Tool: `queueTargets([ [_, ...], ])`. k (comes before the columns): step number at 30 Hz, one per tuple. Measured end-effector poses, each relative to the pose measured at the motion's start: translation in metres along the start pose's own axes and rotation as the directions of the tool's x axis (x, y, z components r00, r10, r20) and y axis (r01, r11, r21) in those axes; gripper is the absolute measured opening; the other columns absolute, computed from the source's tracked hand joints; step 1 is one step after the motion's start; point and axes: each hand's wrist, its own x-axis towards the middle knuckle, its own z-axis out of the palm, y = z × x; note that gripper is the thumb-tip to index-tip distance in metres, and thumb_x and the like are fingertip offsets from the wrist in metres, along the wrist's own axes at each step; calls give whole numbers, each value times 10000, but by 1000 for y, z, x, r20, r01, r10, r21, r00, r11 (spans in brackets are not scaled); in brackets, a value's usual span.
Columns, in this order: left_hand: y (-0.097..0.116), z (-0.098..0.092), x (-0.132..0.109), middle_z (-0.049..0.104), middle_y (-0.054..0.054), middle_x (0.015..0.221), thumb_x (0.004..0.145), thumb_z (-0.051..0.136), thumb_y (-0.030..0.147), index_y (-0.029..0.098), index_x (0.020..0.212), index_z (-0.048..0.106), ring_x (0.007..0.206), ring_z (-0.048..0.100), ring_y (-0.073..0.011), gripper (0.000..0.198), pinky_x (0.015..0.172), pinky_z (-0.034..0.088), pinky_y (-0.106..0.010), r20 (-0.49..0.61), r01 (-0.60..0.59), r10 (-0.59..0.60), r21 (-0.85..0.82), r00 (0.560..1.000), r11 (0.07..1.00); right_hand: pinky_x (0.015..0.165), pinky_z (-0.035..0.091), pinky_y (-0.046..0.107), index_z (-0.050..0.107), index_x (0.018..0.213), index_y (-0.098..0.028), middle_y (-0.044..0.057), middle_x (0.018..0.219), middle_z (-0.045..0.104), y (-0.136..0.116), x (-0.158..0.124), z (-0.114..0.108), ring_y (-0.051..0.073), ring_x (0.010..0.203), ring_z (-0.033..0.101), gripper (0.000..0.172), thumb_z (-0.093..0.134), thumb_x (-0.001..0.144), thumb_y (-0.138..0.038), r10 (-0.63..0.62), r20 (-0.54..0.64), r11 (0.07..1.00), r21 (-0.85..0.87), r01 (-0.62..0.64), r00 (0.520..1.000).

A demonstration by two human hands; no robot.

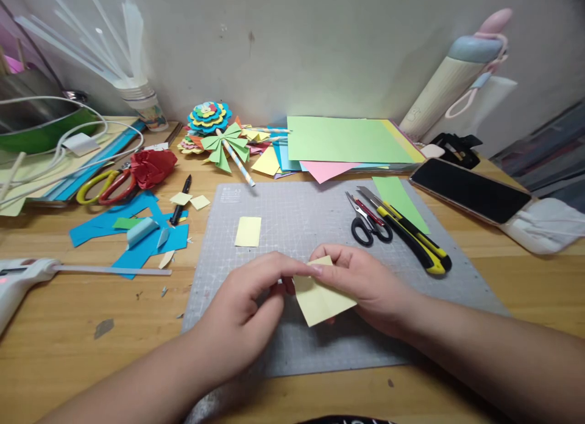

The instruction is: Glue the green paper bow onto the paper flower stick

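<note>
A small pale-yellow square of paper [325,303] with faint creases is held tilted above the grey cutting mat [283,345]. My right hand [361,278] grips it, thumb on top and fingers behind. My left hand [256,302] closes at the paper's upper left edge, its index finger stretched across to the right thumb and the other fingers curled, partly hidden. A second yellow paper piece [248,231] lies flat on the mat, beyond my left hand. Black-handled scissors [368,223] and a yellow-and-black utility knife [414,238] rest on the mat to the right.
Blue paper scraps [153,235], a black pen [181,200] and a glue gun [27,278] lie at left. Paper flowers [223,141] and stacked coloured sheets [347,139] sit along the wall. A phone [470,189] lies at right; a cup of glue sticks [148,104] stands behind.
</note>
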Motion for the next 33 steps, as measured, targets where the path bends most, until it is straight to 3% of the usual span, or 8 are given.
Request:
queueTargets([
  [4, -4, 0, 2, 654, 2, 881, 809, 536, 18, 198, 913, 631, 844, 614, -104, 229, 753, 482, -214, 4, -45, 44, 63, 999, 997, 457, 472, 161, 596, 797, -145, -18, 626, 630, 0, -1, -1, 73, 512, 564, 186, 681, 806, -309, 23, 11, 999, 26, -23, 1000],
  [10, -7, -1, 0, 645, -15, 870, 793, 593, 55, 202, 899, 633, 814, 616, -118, 186, 712, 489, -230, -153, -75, 117, 259, 981, 963, 523, 505, 192, 664, 880, -145, 16, 739, 674, 0, 2, -4, 82, 558, 596, 173, 666, 815, -306, 19, -2, 999, 40, -18, 1000],
  [13, -6, -2, 1, 649, -20, 865, 777, 607, 75, 209, 915, 612, 803, 615, -140, 193, 702, 493, -260, -142, -52, 87, 234, 986, 971, 542, 501, 203, 680, 859, -144, 9, 695, 673, 0, 1, -2, 86, 550, 605, 166, 678, 805, -301, -5, -9, 1000, 5, 5, 1000],
  [18, -4, -3, 3, 636, 0, 787, 766, 622, 104, 205, 755, 581, 744, 600, -141, 110, 667, 473, -266, -171, 28, 4, 184, 985, 983, 567, 519, 227, 678, 790, -147, 1, 686, 659, -2, -2, 1, 97, 572, 603, 136, 696, 787, -281, -92, -52, 995, -36, 90, 994],
  [20, -4, -3, 3, 635, 8, 771, 764, 613, 89, 205, 718, 575, 738, 599, -134, 131, 662, 463, -259, -175, 20, 9, 168, 984, 986, 588, 539, 249, 665, 854, -164, 4, 731, 662, -2, -4, 1, 108, 604, 619, 131, 679, 805, -284, -129, -64, 992, -13, 129, 990],
  [24, -1, -3, 3, 633, 14, 743, 744, 616, 82, 197, 671, 569, 700, 596, -129, 144, 630, 449, -250, -246, 32, 3, 139, 969, 990, 626, 558, 284, 567, 1106, -249, 12, 868, 650, -2, -5, 0, 137, 705, 648, 278, 633, 846, -322, -251, -46, 968, 0, 251, 967],
  [28, -1, -3, 4, 619, 17, 723, 741, 631, 105, 193, 648, 568, 687, 588, -127, 144, 630, 447, -250, -310, 82, -38, 129, 950, 988, 689, 542, 272, 616, 966, -245, 12, 957, 618, -3, -5, 2, 138, 798, 621, 230, 721, 762, -253, -351, -45, 929, -142, 342, 935],
  [33, -4, -2, 1, 606, 12, 711, 744, 700, 208, 186, 685, 570, 668, 577, -126, 144, 618, 459, -250, -278, 95, -71, 77, 958, 992, 728, 518, 280, 649, 780, -189, 29, 858, 666, -3, -6, 3, 132, 759, 617, 94, 700, 779, -268, -323, -86, 918, -270, 290, 942],
])
